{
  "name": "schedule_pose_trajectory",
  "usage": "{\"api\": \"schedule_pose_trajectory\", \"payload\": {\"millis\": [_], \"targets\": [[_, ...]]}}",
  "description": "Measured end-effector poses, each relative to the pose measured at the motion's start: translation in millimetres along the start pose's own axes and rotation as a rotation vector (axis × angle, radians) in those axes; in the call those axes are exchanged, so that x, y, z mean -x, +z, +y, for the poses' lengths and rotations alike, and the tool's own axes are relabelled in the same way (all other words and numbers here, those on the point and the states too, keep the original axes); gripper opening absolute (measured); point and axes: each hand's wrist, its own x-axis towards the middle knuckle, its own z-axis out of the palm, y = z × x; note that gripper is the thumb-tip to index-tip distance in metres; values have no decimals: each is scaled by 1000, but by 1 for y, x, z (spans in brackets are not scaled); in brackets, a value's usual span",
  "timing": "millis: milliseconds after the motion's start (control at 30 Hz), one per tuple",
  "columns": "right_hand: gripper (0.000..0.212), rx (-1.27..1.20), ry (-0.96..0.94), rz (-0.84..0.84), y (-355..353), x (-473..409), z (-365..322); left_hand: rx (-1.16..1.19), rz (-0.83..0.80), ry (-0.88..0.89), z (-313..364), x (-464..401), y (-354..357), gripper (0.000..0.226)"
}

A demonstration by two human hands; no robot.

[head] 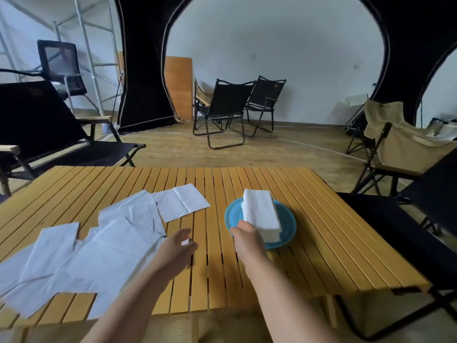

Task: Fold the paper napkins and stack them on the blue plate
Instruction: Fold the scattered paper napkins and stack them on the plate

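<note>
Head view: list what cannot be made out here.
- Right hand: fingertips hidden behind the napkin stack, so its grip is unclear.
- Stack: sheet count too fine to tell.
- Unfolded napkins: they overlap and the left edge cuts them, so no count.
- Left hand: motion-blurred fingers.
- Blue plate: centre covered by the stack.

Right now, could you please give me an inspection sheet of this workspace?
Surface: slatted wooden table, flat.
Job's things: folded stack on blue plate; unfolded napkins spread overlapping on the table's left, one nearest the plate.
Clutter: nothing seen.
Hands: right hand at the stack's near end, grip hidden; left hand open, blurred, beside the unfolded napkins.
Cables: nothing seen.
Surroundings: black folding chairs, beige chair, black tent fabric, scaffold, wood floor.
</note>
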Motion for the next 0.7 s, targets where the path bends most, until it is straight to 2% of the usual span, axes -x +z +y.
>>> {"api": "schedule_pose_trajectory", "payload": {"millis": [67,133,200,300,400,533,700], "targets": [[7,-9,-10,-20,-2,2,8,-44,7,17,-9,4,-3,53],[16,-4,-30,-52,-1,1,16,-71,9,27,-16,7,-7,49],[11,-13,-29,-87,2,2,21,-108,23,36,-25,10,-11,45],[30,25,-65,-139,9,0,21,-182,62,57,-38,14,-13,47],[50,126,-113,-172,16,-5,17,-379,53,113,-41,13,-14,58],[50,164,-163,-195,20,-15,24,-565,-16,150,-36,10,-15,66],[49,226,-163,-188,16,-23,38,-594,-9,138,-37,12,-23,60]]}}
